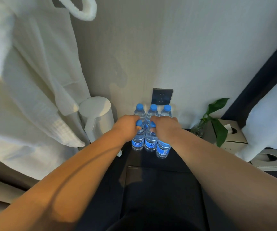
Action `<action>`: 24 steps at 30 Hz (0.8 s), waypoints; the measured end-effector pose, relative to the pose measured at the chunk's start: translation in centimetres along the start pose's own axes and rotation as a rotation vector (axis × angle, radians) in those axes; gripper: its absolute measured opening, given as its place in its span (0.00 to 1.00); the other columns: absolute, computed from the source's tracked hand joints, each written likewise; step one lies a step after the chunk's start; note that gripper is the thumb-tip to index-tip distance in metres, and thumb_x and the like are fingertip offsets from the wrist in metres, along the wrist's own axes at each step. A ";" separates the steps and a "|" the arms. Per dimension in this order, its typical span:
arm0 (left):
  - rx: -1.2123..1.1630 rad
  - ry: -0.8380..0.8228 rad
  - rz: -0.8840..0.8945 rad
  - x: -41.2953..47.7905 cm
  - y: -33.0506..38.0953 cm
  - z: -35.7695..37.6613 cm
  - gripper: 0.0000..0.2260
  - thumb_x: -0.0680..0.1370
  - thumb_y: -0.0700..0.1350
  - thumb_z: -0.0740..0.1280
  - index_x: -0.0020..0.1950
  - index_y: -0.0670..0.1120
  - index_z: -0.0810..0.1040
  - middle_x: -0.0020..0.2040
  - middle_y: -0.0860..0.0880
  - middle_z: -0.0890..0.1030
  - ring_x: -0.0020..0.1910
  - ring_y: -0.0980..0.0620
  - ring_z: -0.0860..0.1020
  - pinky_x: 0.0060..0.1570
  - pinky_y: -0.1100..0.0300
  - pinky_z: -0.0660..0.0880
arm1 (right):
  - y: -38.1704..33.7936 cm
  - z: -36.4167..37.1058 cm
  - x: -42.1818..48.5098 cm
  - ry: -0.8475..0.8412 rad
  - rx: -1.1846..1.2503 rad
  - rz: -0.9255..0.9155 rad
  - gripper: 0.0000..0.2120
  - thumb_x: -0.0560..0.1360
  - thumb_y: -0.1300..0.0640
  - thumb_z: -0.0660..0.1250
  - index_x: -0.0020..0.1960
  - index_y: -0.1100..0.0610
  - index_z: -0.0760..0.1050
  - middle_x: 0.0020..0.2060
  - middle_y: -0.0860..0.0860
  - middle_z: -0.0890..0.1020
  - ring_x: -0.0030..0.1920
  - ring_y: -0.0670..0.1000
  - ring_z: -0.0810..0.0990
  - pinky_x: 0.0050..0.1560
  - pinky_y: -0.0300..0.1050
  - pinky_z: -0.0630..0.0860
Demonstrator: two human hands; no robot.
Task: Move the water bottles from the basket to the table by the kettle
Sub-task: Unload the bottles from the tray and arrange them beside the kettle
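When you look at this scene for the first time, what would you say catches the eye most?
The eye lands first on six blue-capped water bottles clustered on the dark table against the wall, with the left hand and right hand each gripping a front-row top. The white kettle stands just left of them, and a white bathrobe hangs along the left side.

I am looking into what appears to be a hotel room — a white bathrobe (26,80) hangs at the left, a white kettle (97,114) and matching water bottles (151,142) stand on a dark table (144,160) under a wall socket (162,96), with a tissue box (232,132) and white bedding (271,114) to the right.
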State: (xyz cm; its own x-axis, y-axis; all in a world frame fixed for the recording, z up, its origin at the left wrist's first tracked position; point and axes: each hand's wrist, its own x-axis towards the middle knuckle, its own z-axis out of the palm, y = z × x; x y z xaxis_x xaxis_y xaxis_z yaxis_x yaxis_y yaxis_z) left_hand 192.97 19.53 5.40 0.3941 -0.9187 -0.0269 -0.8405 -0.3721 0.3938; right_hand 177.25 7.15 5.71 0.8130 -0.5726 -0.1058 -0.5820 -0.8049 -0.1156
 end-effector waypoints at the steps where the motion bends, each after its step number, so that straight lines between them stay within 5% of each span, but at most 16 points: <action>1: -0.001 0.003 0.000 0.0 0.0 0.0 0.10 0.82 0.45 0.70 0.62 0.47 0.81 0.53 0.44 0.84 0.48 0.46 0.80 0.46 0.55 0.73 | -0.1 -0.1 0.1 -0.003 0.000 0.007 0.11 0.84 0.48 0.62 0.65 0.49 0.70 0.47 0.48 0.80 0.52 0.56 0.79 0.54 0.52 0.63; 8: 0.048 -0.023 0.008 0.0 -0.2 0.6 0.10 0.83 0.46 0.67 0.62 0.46 0.74 0.51 0.43 0.81 0.45 0.45 0.78 0.44 0.53 0.72 | -0.2 0.4 0.2 0.012 -0.013 0.032 0.15 0.84 0.44 0.62 0.65 0.52 0.70 0.41 0.47 0.75 0.42 0.54 0.71 0.56 0.54 0.67; 15: 0.041 -0.011 -0.008 0.7 -0.2 0.5 0.10 0.83 0.46 0.68 0.61 0.45 0.74 0.47 0.46 0.77 0.44 0.45 0.77 0.42 0.54 0.69 | 0.4 0.4 0.0 0.064 0.002 0.015 0.13 0.83 0.45 0.63 0.64 0.51 0.71 0.49 0.50 0.83 0.50 0.56 0.79 0.50 0.52 0.64; 24: -0.023 -0.010 -0.024 1.8 0.0 0.2 0.09 0.82 0.45 0.67 0.61 0.45 0.75 0.48 0.45 0.79 0.44 0.46 0.77 0.40 0.55 0.70 | 0.4 -0.3 0.9 0.046 -0.014 0.054 0.16 0.84 0.46 0.61 0.69 0.51 0.69 0.49 0.50 0.81 0.52 0.57 0.78 0.56 0.55 0.68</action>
State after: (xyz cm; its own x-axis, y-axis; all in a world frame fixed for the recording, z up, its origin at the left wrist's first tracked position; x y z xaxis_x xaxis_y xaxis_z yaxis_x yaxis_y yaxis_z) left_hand 193.59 17.87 5.15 0.4100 -0.9109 -0.0455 -0.8221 -0.3907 0.4140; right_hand 177.80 6.24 5.87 0.7808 -0.6214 -0.0658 -0.6248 -0.7748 -0.0968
